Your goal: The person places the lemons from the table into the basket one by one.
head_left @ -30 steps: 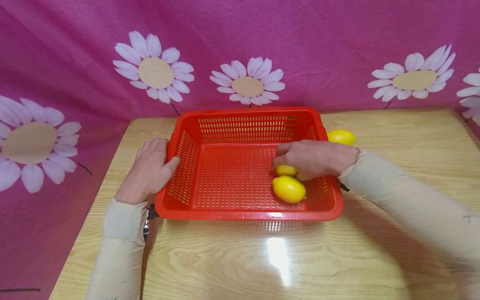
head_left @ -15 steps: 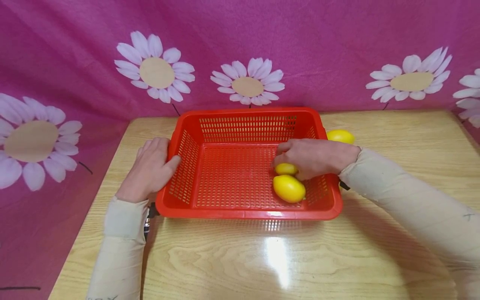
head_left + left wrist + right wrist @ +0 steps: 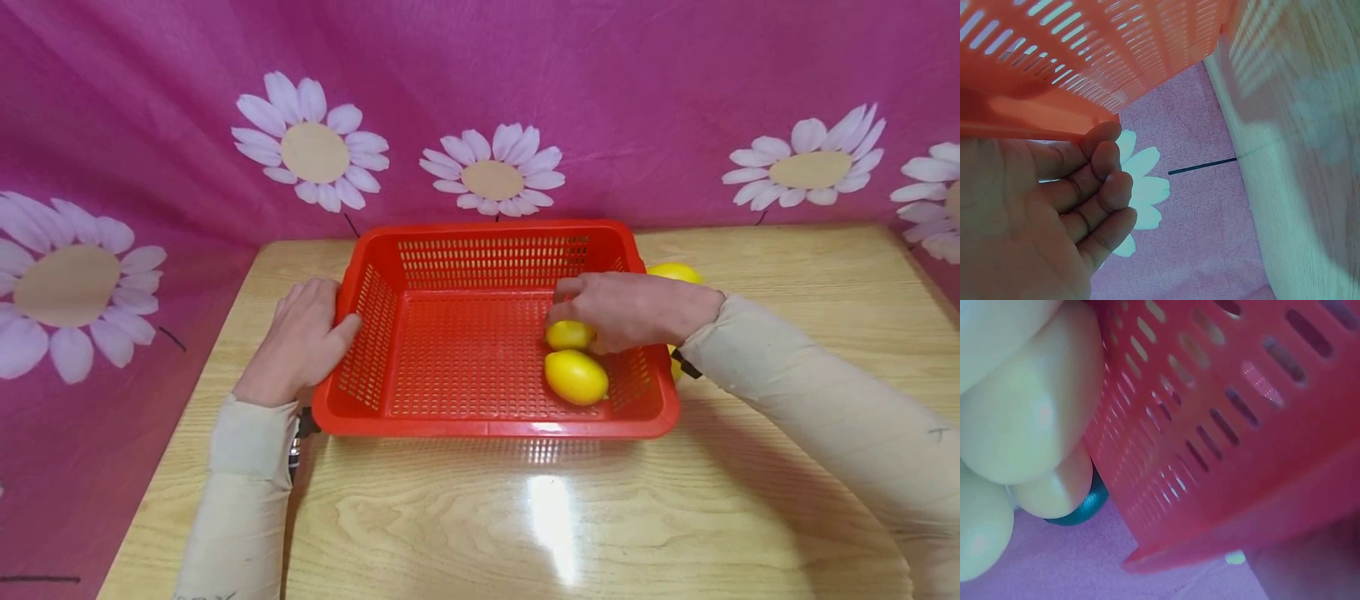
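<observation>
A red plastic basket (image 3: 480, 428) with slotted walls stands on the table. My left hand (image 3: 296, 342) grips its left rim, thumb over the inside and fingers outside; the left wrist view shows those fingers (image 3: 1104, 165) bent beneath the rim. Down inside the basket, at its right end, my right hand (image 3: 630, 310) has its fingers curled round a yellow lemon (image 3: 570, 335), partly covered by the hand. Nearer the front wall lies a second lemon (image 3: 576, 377), just beside the held one. In the right wrist view the basket wall (image 3: 1210, 444) hides most of that hand.
Outside the basket's right wall sits another lemon (image 3: 677, 272), partly hidden by my right forearm. Several pale yellow rounded fruits (image 3: 1035, 400) and a dark green rounded thing (image 3: 1085, 503) show there in the right wrist view. A pink flowered cloth (image 3: 600, 100) hangs behind the table (image 3: 420, 517).
Both hands keep their places on the basket and the lemon. Slightly more of the lemon under my right hand shows. The head view has shifted a little.
</observation>
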A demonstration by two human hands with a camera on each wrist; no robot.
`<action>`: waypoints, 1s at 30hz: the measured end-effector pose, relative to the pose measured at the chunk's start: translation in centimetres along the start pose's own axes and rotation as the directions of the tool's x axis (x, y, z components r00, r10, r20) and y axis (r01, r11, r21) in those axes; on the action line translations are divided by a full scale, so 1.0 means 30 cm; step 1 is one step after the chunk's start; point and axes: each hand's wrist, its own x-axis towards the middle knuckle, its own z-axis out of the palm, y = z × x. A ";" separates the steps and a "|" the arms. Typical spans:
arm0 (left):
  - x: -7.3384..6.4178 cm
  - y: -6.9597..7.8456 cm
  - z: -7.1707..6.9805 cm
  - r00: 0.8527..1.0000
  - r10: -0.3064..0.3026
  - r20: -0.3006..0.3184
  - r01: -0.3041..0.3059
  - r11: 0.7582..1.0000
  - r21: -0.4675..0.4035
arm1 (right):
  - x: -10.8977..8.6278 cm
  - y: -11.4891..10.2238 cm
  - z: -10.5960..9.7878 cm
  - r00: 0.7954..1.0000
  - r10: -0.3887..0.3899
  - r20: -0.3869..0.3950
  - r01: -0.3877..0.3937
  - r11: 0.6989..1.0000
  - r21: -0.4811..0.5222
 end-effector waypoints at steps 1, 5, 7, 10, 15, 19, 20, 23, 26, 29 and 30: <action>-0.001 0.000 0.000 1.000 0.003 -0.002 -0.003 1.000 0.001 | -0.004 -0.001 -0.002 1.000 0.005 -0.005 -0.005 1.000 0.001; -0.002 0.002 -0.001 1.000 0.016 -0.008 -0.016 1.000 0.007 | -0.019 -0.004 -0.012 0.999 0.014 -0.039 -0.014 1.000 0.000; -0.002 0.002 -0.001 1.000 0.018 -0.005 -0.018 1.000 0.009 | -0.026 -0.004 -0.016 0.998 0.010 -0.056 -0.010 1.000 -0.002; -0.003 0.004 -0.001 1.000 0.016 0.000 -0.016 1.000 0.009 | -0.038 -0.002 -0.023 0.996 -0.006 -0.089 0.005 1.000 -0.019; -0.003 0.006 -0.003 1.000 0.010 0.002 -0.010 1.000 0.003 | -0.056 0.001 -0.033 0.988 -0.014 -0.156 0.006 0.999 -0.051; -0.005 0.007 -0.002 1.000 0.006 0.003 -0.006 1.000 0.002 | -0.075 0.004 -0.036 0.974 -0.029 -0.224 0.013 0.997 -0.071; -0.006 0.008 -0.002 1.000 0.005 0.001 -0.005 1.000 0.003 | -0.081 0.006 -0.037 0.970 -0.033 -0.239 0.014 0.997 -0.080; -0.006 0.008 -0.002 1.000 0.018 -0.012 -0.017 1.000 0.010 | -0.099 0.009 -0.042 0.962 -0.032 -0.269 0.007 0.996 -0.094; -0.006 0.009 -0.003 0.999 0.025 -0.023 -0.024 1.000 0.019 | -0.116 0.014 -0.045 0.958 -0.019 -0.286 -0.010 0.995 -0.103; -0.007 0.011 -0.004 0.999 0.025 -0.021 -0.025 1.000 0.015 | -0.128 0.020 -0.043 0.950 -0.029 -0.311 -0.007 0.994 -0.113; -0.008 0.012 -0.004 1.000 0.025 -0.019 -0.024 1.000 0.014 | -0.131 0.022 -0.041 0.946 -0.035 -0.323 -0.004 0.993 -0.119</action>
